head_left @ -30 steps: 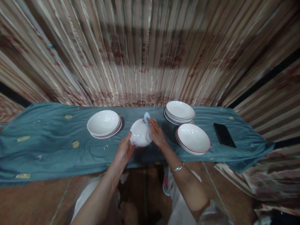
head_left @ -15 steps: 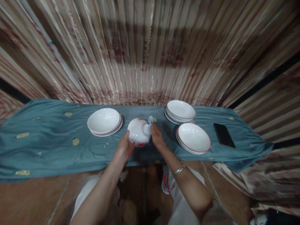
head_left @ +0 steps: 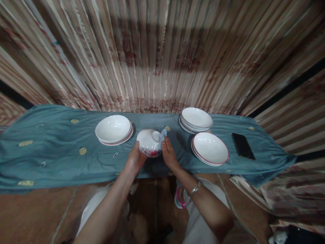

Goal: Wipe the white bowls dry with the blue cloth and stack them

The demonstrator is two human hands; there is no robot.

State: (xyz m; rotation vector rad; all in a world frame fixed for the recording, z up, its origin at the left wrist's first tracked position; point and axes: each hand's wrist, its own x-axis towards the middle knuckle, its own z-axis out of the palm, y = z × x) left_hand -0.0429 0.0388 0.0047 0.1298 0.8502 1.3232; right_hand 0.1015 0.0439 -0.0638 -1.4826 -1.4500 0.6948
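Observation:
A white bowl [head_left: 148, 139] with red flowers on its outside is held over the table, its base turned up and toward the right. My left hand [head_left: 136, 158] grips its left edge, the fingers mostly hidden beneath it. At the bowl's right side, my right hand [head_left: 169, 152] presses a light blue cloth [head_left: 164, 134] against the outer wall. The fingers of that hand lie close together over the cloth. Whether one bowl or several nested ones are in the left hand, I cannot tell.
White dishes [head_left: 114, 128] are stacked on the left of the blue-green tablecloth [head_left: 61, 135]. Right of my hands stand a stack of dark-rimmed plates [head_left: 196, 118] and a stack of red-rimmed dishes [head_left: 210, 149]. A black phone [head_left: 243, 145] lies farther right. A pleated curtain [head_left: 157, 61] hangs behind.
The bowl has been tilted, so its base ring faces more upward and more red flowers show in front. My right hand has slid with the cloth slightly down along its right side.

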